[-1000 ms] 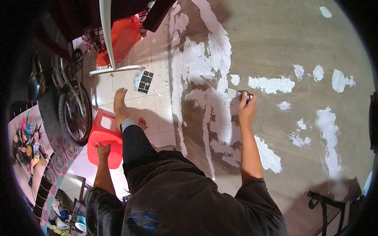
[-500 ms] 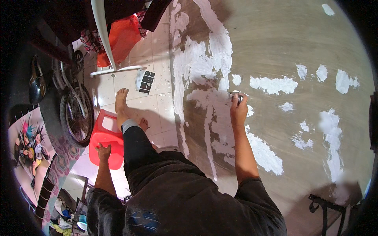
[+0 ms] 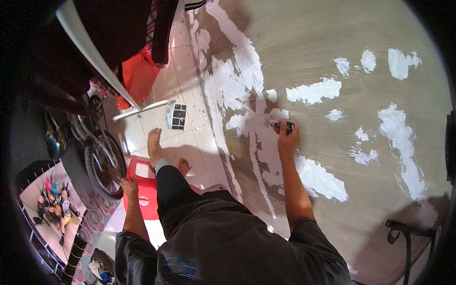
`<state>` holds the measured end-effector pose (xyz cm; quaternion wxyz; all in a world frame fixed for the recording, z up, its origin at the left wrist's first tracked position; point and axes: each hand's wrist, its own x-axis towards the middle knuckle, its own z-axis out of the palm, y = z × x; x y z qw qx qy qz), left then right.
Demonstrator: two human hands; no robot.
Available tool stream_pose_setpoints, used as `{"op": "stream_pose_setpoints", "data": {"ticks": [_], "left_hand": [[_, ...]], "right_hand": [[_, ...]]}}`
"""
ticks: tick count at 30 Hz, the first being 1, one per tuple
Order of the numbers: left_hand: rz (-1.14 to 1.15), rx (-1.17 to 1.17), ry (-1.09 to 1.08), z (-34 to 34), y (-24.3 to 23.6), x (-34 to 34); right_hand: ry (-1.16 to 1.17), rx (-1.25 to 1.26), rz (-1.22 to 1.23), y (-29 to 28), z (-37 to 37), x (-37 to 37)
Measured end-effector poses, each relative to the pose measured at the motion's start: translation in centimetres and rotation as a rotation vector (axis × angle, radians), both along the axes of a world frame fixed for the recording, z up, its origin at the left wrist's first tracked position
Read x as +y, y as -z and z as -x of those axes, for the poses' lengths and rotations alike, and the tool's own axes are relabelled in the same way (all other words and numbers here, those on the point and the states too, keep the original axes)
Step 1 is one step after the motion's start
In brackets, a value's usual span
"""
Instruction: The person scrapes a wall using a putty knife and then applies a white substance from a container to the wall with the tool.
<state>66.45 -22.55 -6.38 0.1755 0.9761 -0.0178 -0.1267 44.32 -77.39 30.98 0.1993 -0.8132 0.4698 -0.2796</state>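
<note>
My right hand is closed around a small dark-handled tool at the wall. Its working end points left, too small to make out. White filler lies in rough patches and streaks across the grey-brown wall. One large white patch sits beside my right forearm, and a thinner smeared area is left of the tool. My left hand hangs by the left edge of a red plastic stool, its thumb and finger apart. Nothing shows in it. I cannot tell whether it touches the stool.
A bicycle stands left of the stool. Farther off are a white metal leg, an orange-red bag and a black-patterned sheet on the tiled floor. A poster-like print lies at left; a black bracket-like frame stands lower right.
My view has turned, shifting the surroundings. Along the wall, my right hand with the tool has moved slightly right and nearer. My left hand has gone from over the stool to its left edge.
</note>
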Motion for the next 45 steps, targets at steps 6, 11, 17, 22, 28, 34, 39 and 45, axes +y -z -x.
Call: {"op": "stream_pose_setpoints", "data": {"ticks": [6,11,17,22,28,34,39,45], "left_hand": [[0.109,0.132,0.101,-4.6,-2.4,-4.4],[0.231,0.226,0.209,-7.4,-5.2,-11.6],[0.276,0.276,0.352,-11.0,-7.4,-18.2],[0.241,0.275,0.546,-14.9,-6.5,-21.6],[0.165,0.195,1.134,-24.2,-1.8,-25.6],[-0.346,-0.109,1.853,-27.8,-1.8,-33.7],[-0.119,0.652,1.416,-27.4,-4.4,-40.9],[-0.041,0.842,1.501,-20.9,-8.5,-49.9]], "right_hand": [[-0.038,-0.248,0.108,-10.9,-0.7,3.6],[0.055,-0.234,0.172,-14.7,1.7,3.6],[0.195,-0.409,0.209,-16.4,1.9,5.3],[0.325,-0.257,0.192,-17.3,3.3,7.0],[0.54,-0.307,-0.048,-12.6,3.3,9.2],[0.934,-0.195,0.094,-1.7,6.9,14.9],[1.364,0.041,0.05,2.9,9.7,26.1],[1.934,-0.069,-0.068,7.1,11.1,40.9]]}}
